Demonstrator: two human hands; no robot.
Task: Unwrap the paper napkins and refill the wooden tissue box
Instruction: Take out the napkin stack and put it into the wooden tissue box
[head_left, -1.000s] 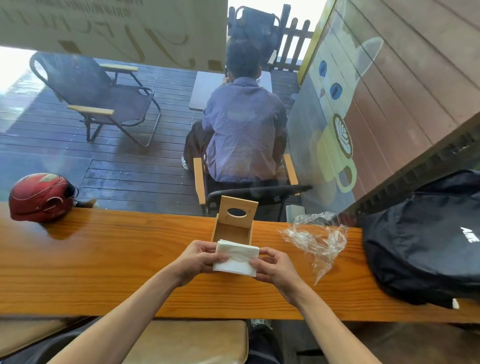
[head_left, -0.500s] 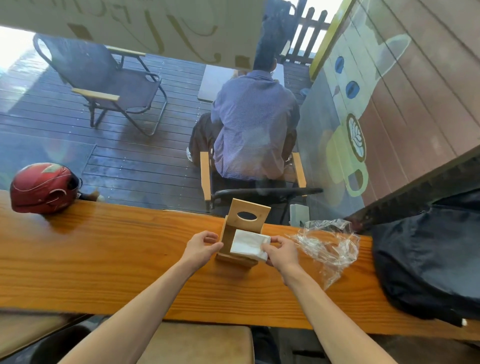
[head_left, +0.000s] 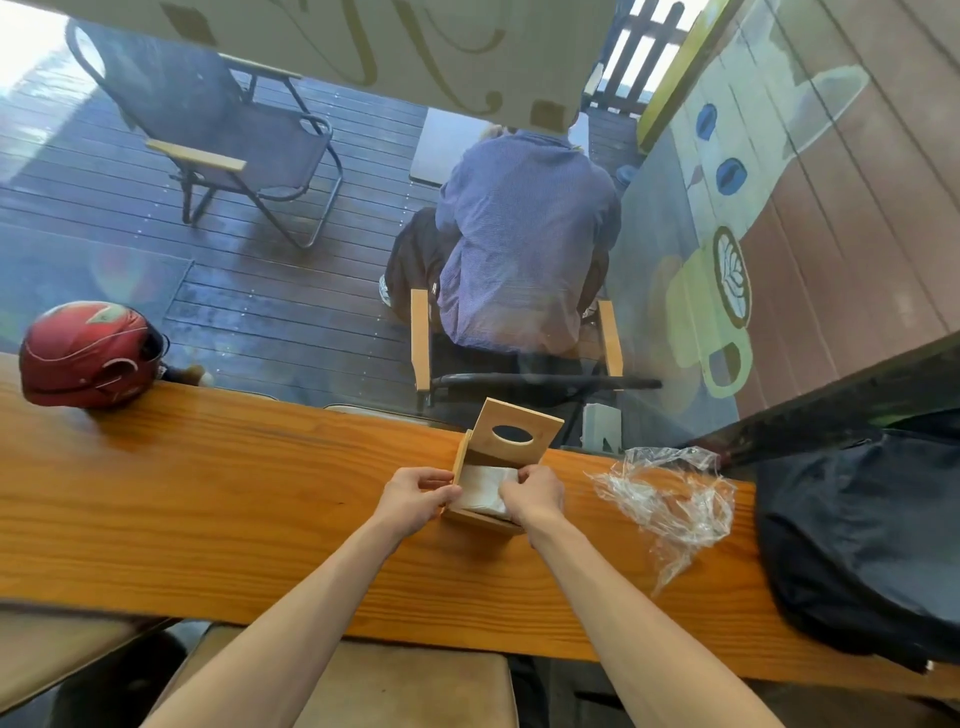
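Note:
The wooden tissue box (head_left: 470, 515) stands on the wooden counter (head_left: 208, 493) with its lid (head_left: 519, 431) tipped up and back, its oval slot facing me. A white stack of paper napkins (head_left: 480, 488) lies inside the open box. My left hand (head_left: 415, 496) grips the box's left wall with curled fingers. From the right, my right hand (head_left: 535, 493) pinches the right edge of the napkin stack inside the box. The crumpled clear plastic wrapper (head_left: 670, 499) lies empty on the counter to the right.
A red helmet (head_left: 88, 356) sits at the counter's far left. A black backpack (head_left: 862, 530) fills the right end. A glass pane stands right behind the box; beyond it a person sits on a chair. A padded stool (head_left: 405, 686) is below the counter's near edge.
The napkin stack went from in front of the box, held in both hands, down into the open box. My left hand moved onto the box's left wall.

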